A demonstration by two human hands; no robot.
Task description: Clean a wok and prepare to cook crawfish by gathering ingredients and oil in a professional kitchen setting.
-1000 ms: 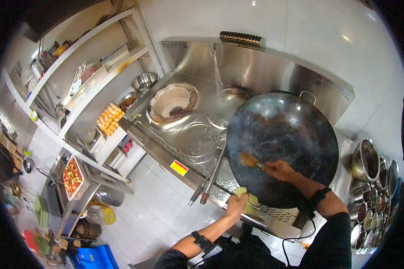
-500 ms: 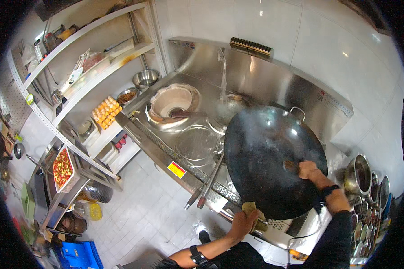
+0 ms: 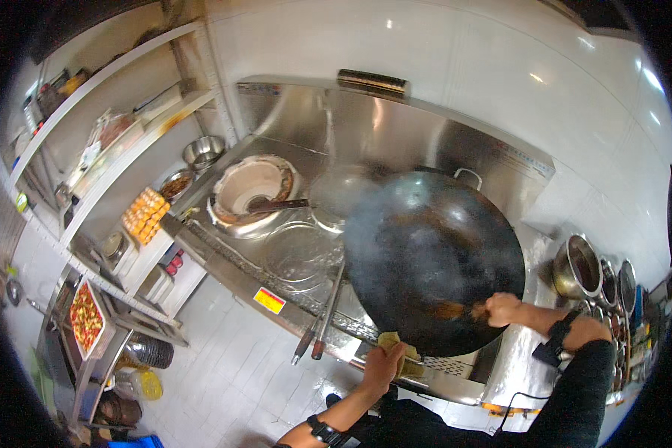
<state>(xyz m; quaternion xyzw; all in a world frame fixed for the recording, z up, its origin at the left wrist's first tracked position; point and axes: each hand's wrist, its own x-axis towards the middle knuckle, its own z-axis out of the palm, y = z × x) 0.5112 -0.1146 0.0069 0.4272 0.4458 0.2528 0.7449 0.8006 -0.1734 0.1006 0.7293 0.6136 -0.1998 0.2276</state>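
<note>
Eggs (image 3: 146, 214) on shelf (image 3: 153, 263); steel bowl (image 3: 203, 151) behind; blue crate (image 3: 136, 442) on floor (image 3: 224, 351)

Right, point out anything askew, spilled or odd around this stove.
Two long handles near the wok jut past the stove's front edge, where they might get knocked. A dark-handled tool rests over the burner's rim, as if just left there. No clear spill shows.

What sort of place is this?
Probably a commercial kitchen: an oversized black wok at a long stainless-steel range, plus many eggs stored nearby.
</note>
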